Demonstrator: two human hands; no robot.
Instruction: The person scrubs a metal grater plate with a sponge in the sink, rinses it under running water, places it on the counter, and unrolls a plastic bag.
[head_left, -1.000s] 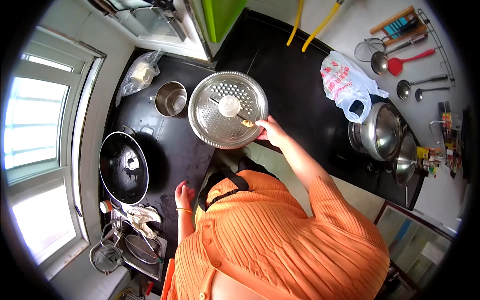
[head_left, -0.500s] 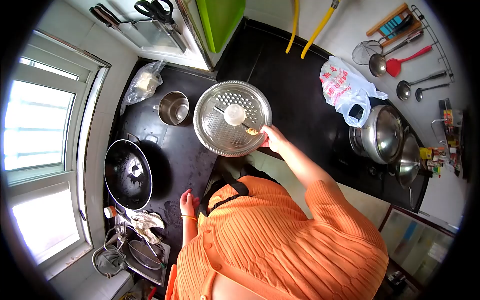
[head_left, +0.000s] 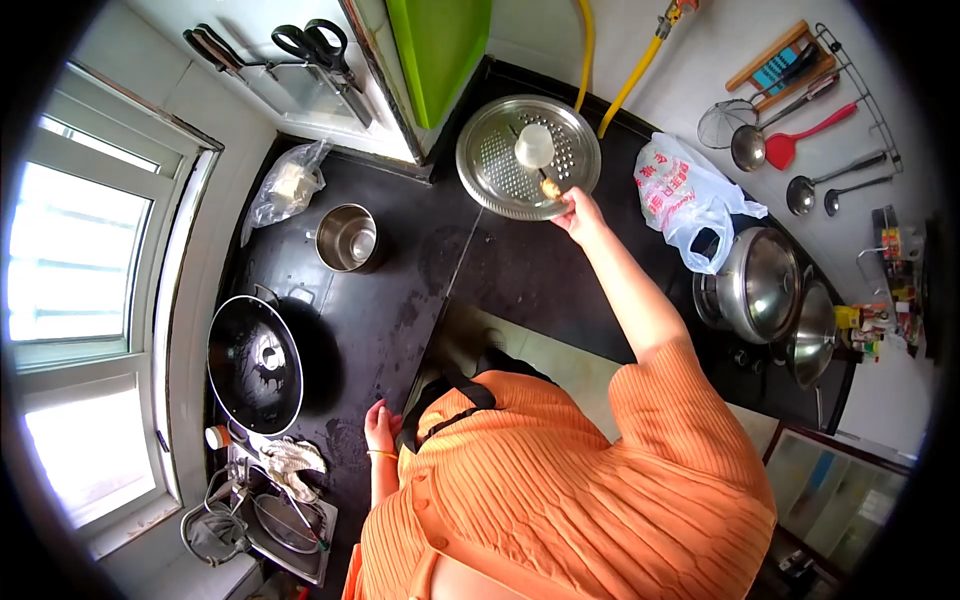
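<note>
My right hand (head_left: 580,214) grips the near right rim of a round metal tray (head_left: 495,165) with rows of holes. On the tray stands a small whitish translucent cup (head_left: 534,146), and a thin dark stick with a yellowish piece (head_left: 550,188) at its end lies beside it. My left hand (head_left: 379,425) rests near the counter edge by my body, its fingers loosely apart and nothing in them. A metal mug (head_left: 346,238) and a black wok (head_left: 255,365) are on the dark counter to the left.
A white plastic bag (head_left: 680,190) lies right of the tray, beside a lidded pot (head_left: 765,285) and a metal pan (head_left: 812,335). Ladles (head_left: 748,148) hang on the right wall. Yellow hoses (head_left: 632,85) run behind the tray. A cloth (head_left: 292,462) lies by the sink (head_left: 315,565).
My right hand has moved the tray away from me and to the right, towards the back corner of the counter. My left hand has stayed almost in place, low by my body.
</note>
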